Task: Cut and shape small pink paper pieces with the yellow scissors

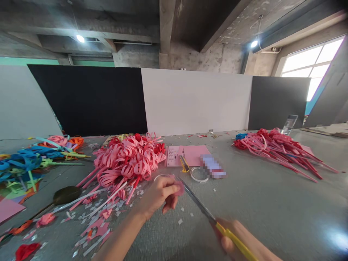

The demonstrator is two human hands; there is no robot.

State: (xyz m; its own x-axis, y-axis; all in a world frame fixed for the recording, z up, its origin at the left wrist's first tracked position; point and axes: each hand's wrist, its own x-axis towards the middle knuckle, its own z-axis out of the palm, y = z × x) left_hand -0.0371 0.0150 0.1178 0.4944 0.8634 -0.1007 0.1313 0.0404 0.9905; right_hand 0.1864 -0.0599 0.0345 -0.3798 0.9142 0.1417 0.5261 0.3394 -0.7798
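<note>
My left hand point(159, 195) is closed in a pinch on a small pink paper piece point(178, 186) held just above the grey table point(272, 203). My right hand point(239, 239), low at the frame's bottom edge, grips yellow-handled scissors point(206, 214) whose dark blades point up-left and reach the pink paper. Just behind my left hand lies a heap of pink and red paper flowers point(130, 159) with long stems.
Pink sheets point(187, 154), a yellow cutter point(184, 164) and a tape roll point(199, 174) lie beyond the hands. Another pile of pink-red flowers point(274, 146) is at right, blue and green ones point(24, 161) at left. Paper scraps point(95, 217) litter the left front. Black and white boards point(195, 101) stand behind.
</note>
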